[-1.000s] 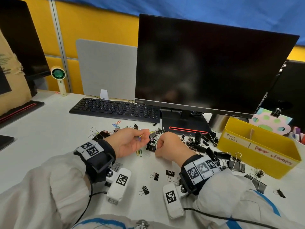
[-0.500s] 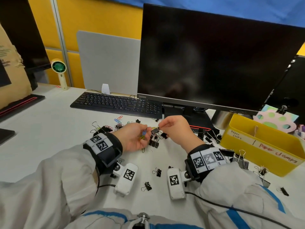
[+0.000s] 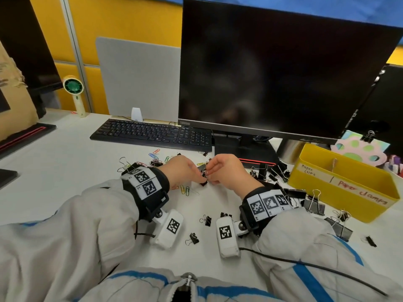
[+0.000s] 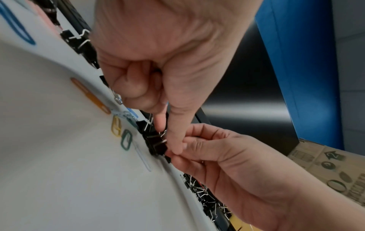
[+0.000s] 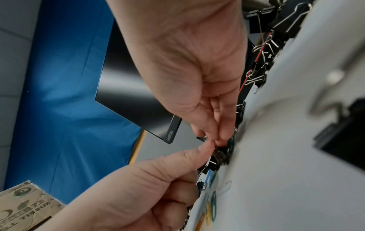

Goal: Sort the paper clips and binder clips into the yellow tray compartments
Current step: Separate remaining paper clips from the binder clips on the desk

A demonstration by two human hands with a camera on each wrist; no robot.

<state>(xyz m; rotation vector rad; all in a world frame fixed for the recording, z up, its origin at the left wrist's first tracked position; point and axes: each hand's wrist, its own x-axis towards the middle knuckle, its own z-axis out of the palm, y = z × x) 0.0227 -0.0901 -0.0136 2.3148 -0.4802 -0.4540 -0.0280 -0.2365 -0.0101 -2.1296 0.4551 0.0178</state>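
A small tangle of black binder clips (image 3: 204,176) lies on the white desk between my two hands. My left hand (image 3: 199,174) pinches it with thumb and forefinger, the other fingers curled (image 4: 136,87). My right hand (image 3: 210,175) pinches the same tangle from the other side (image 5: 214,140). Coloured paper clips (image 3: 184,189) lie just below my left hand. The yellow tray (image 3: 316,190) stands at the right, labelled for paper clips and paper clamps. What it holds is hidden.
Many black binder clips (image 3: 274,171) are strewn between my right hand and the tray, with larger ones (image 3: 314,201) by its front. More paper clips (image 3: 156,154) lie near the keyboard (image 3: 152,134). The monitor (image 3: 272,68) and its stand (image 3: 244,149) rise behind.
My right hand, raised half a second ago, has come back down to the clip tangle. My left hand stays at the tangle.
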